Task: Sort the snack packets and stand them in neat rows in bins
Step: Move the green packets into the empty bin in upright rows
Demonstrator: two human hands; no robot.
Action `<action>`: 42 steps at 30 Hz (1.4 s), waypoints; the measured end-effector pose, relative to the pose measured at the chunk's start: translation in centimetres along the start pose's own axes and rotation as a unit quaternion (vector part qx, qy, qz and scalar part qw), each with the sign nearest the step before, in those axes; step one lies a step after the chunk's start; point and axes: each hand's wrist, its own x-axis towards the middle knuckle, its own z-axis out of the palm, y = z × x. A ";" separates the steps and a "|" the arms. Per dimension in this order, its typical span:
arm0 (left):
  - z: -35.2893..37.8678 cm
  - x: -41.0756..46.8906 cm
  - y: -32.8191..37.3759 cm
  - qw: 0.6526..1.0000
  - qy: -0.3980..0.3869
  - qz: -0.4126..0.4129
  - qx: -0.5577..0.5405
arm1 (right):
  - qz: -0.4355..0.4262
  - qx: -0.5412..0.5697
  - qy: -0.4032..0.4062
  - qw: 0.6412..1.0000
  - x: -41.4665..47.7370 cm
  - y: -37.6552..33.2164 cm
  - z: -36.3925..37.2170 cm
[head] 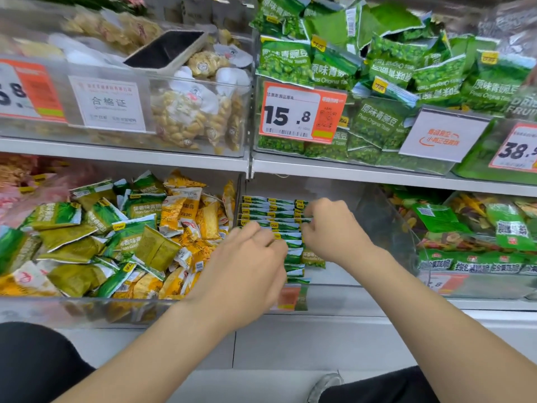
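Note:
A row of green snack packets point(273, 212) stands upright in a clear bin point(334, 289) on the lower shelf, centre. My left hand point(250, 269) reaches in from the left, fingers curled over the top edges of the nearer packets. My right hand point(331, 228) is at the row's right side, fingers curled on the packets' right ends. Part of the row is hidden under both hands. To the left, a clear bin point(87, 309) holds a loose jumble of green and yellow packets point(122, 237).
The upper shelf point(348, 173) carries a bin of green pea packets point(392, 71) with a 15.8 price tag point(302, 113), and a bin of pale nut bags point(191, 112). A bin of mixed vegetable-chip packets point(476, 237) stands at lower right. Grey floor lies below.

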 end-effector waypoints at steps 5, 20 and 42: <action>-3.3 -2.2 -4.3 0.985 0.051 -0.162 0.010 | -0.157 0.152 0.000 0.976 -3.3 -7.5 -1.2; -6.8 -5.7 -15.7 0.892 -0.063 -0.422 0.149 | -0.264 0.095 -0.024 0.959 -0.8 -19.8 6.8; -7.1 -7.2 -17.1 0.901 -0.036 -0.418 0.108 | -0.203 0.273 -0.046 0.939 -0.7 -18.8 4.1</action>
